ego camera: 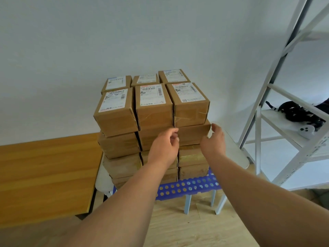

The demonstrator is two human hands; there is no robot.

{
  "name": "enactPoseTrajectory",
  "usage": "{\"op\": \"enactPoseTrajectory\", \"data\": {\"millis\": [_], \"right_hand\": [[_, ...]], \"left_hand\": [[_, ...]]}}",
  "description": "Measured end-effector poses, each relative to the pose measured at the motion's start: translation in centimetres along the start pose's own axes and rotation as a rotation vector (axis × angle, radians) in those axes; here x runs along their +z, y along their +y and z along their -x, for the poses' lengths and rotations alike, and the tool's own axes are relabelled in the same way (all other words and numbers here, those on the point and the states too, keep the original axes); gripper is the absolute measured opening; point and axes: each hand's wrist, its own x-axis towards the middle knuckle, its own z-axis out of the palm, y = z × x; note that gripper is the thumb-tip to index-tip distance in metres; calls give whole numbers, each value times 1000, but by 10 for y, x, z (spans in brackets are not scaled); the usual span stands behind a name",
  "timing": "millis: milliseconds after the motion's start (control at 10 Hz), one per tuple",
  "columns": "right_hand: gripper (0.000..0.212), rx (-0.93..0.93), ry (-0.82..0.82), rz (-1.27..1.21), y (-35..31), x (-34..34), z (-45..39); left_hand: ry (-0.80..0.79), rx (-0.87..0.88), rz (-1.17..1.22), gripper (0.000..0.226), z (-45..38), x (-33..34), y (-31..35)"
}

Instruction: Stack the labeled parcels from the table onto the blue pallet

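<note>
Pale wall fills the upper frame, a white metal shelving rack (277, 90) stands at right, and a brown wooden bench (44, 175) sits at lower left with no parcels showing on its visible part. Centre frame, brown cardboard parcels with white shipping labels (153, 106) are stacked several layers high on the blue perforated plastic pallet (187, 188), top layer two rows of three. Left hand (164, 147) is at the front face of the second layer, fingers (173, 132) loosely curled, holding nothing I can see. Right hand (213, 138) is at the right end of the second-layer right-hand box (193, 135), fingers partly spread; whether it's gripping or just touching I cannot tell. Looks like squaring up near the end of the job. Risk: the stack is tall and the layers don't line up, left column juts out, so a sideways shove on a lower box could shift or tip the top row. Pallet's front edge shows only a narrow free strip; a white rounded board (236, 150) crowds the right side, rack just beyond, bench close on the left, so room is mainly toward the camera.
</note>
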Motion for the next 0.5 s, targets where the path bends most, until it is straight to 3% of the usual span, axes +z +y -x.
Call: {"op": "enactPoseTrajectory", "data": {"millis": [500], "right_hand": [[68,-17,-49,21,-8,-3,0]], "left_hand": [[-5,2,27,38,-8,-6,20]]}}
